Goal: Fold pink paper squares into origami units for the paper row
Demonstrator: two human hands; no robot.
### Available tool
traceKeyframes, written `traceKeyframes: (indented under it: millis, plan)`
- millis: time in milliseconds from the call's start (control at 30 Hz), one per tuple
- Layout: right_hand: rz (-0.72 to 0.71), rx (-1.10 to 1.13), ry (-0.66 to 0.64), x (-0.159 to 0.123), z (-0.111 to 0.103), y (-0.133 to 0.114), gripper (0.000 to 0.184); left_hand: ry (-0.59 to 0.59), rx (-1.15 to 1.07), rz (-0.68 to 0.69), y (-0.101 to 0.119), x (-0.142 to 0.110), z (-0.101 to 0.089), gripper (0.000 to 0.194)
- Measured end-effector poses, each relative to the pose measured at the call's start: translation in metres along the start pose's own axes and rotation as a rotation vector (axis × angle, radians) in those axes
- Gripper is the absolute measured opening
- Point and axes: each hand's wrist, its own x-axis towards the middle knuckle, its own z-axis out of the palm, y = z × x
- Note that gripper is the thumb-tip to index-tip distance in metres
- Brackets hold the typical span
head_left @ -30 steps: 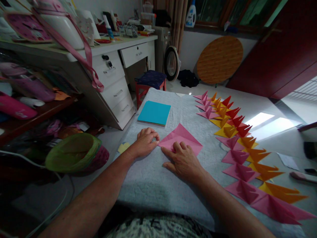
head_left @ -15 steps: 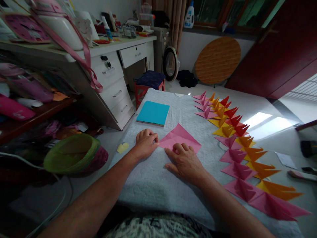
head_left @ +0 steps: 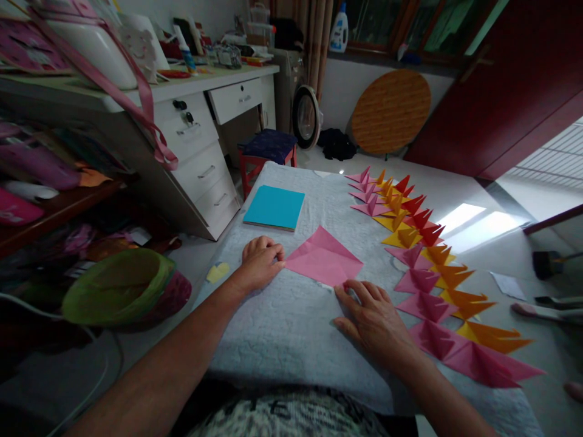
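Observation:
A pink sheet of origami paper (head_left: 324, 256) lies partly folded on the cloth-covered table, with a crease along its upper right side. At its left corner my left hand (head_left: 260, 261) has its fingers curled, thumb and finger closed on the tip. My right hand (head_left: 371, 312) rests low on the cloth by the sheet's near corner, fingertips touching that edge, thumb held apart. Beyond the left hand sits a stack of blue paper (head_left: 274, 207). Rows of folded pink paper pieces (head_left: 427, 306), orange ones (head_left: 469, 302) and red ones (head_left: 416, 203) stand along the right side.
Left of my arm, a yellow scrap (head_left: 217, 272) lies near the edge of the table (head_left: 255, 340). A lined bin (head_left: 122, 285) stands on the floor at left, below a white desk (head_left: 195, 152). A stool (head_left: 268, 149) is past the far edge.
My right hand has slid right and toward me, from the middle of the pink paper to its near corner. My left hand stays at the left corner. The view has shifted slightly.

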Motion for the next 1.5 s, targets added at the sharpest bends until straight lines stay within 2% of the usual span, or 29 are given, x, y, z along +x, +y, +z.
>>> traceKeyframes:
  millis: [133,200,267,367,433,500,567,600,667,800,900,1000,1167,1233,1300,1400,1500]
  plan:
    - [0.032,0.019,0.033,-0.01,-0.002,0.004,0.041,-0.028,0.003,-0.008,-0.001,0.001,-0.002,0.006]
    - [0.047,0.041,0.044,-0.011,-0.005,0.007,0.031,-0.039,-0.011,0.002,-0.004,0.001,-0.003,0.006]
    - [0.075,0.083,0.05,-0.008,-0.009,0.01,0.018,-0.048,-0.028,0.024,-0.008,0.001,-0.003,0.007]
    - [0.19,0.143,0.084,0.005,-0.015,0.012,0.014,-0.03,-0.053,0.051,-0.012,0.003,-0.001,0.01]
    - [0.292,0.15,0.131,0.018,-0.015,0.011,0.018,0.041,-0.075,0.057,-0.011,0.003,0.001,0.016]
    - [0.359,0.141,0.135,0.03,-0.01,0.01,0.026,0.169,-0.119,0.1,-0.006,0.001,0.003,0.021]
    - [0.393,0.147,0.122,0.039,-0.001,0.008,0.025,0.278,-0.21,0.214,0.002,-0.004,0.006,0.026]
    - [0.398,0.16,0.122,0.043,0.005,0.007,0.019,0.282,-0.281,0.279,0.007,-0.007,0.008,0.029]
    - [0.367,0.222,0.155,0.047,0.014,0.004,0.01,0.232,-0.367,0.368,0.017,-0.013,0.013,0.035]
    - [0.208,0.372,0.333,0.048,0.021,-0.005,0.009,0.119,-0.4,0.483,0.032,-0.02,0.023,0.053]
    - [0.069,0.363,0.448,0.046,0.018,-0.011,0.012,0.139,-0.415,0.561,0.038,-0.019,0.026,0.033]
    - [-0.035,0.305,0.47,0.044,0.013,-0.009,0.017,0.162,-0.481,0.58,0.037,-0.015,0.024,0.022]
    - [0.006,0.166,0.457,0.035,0.012,0.009,0.048,0.223,-0.601,0.534,0.027,-0.01,0.018,0.021]
    - [0.041,0.128,0.473,0.032,0.012,0.016,0.052,0.213,-0.637,0.524,0.023,-0.008,0.016,0.021]
    - [0.035,0.122,0.51,0.03,0.011,0.019,0.047,0.189,-0.668,0.509,0.02,-0.006,0.016,0.02]
    - [-0.041,0.154,0.582,0.03,0.01,0.019,0.028,0.139,-0.663,0.49,0.018,-0.002,0.017,0.02]
    - [-0.121,0.183,0.586,0.032,0.012,0.016,0.017,0.122,-0.519,0.471,0.015,0.002,0.021,0.023]
